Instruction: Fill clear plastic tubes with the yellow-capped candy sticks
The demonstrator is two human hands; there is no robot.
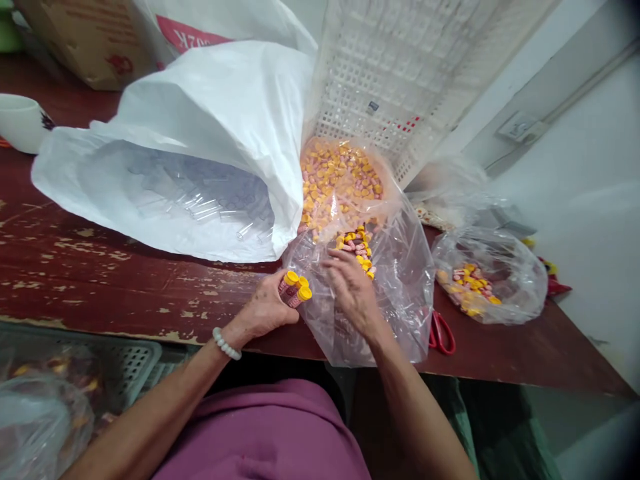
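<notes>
My left hand (263,305) is closed around several small pink-patterned tubes with yellow caps (296,288), held at the table's front edge. My right hand (350,287) is over the mouth of a large clear plastic bag (400,267), its fingers stretched out and slightly blurred, with nothing visible in them. Many yellow-capped pink pieces (345,177) fill the back of that bag, and a few more (356,248) lie at its opening beside my right fingertips. Left of it, a white sack (215,93) lies open with clear tubes (205,207) inside.
A white plastic crate (380,73) stands behind the clear bag. To the right are red-handled scissors (442,333) and a smaller clear bag (520,280) with capped pieces. A white cup (20,123) and a cardboard box (90,40) are at the left. A grey basket (135,357) sits below the red table (125,287).
</notes>
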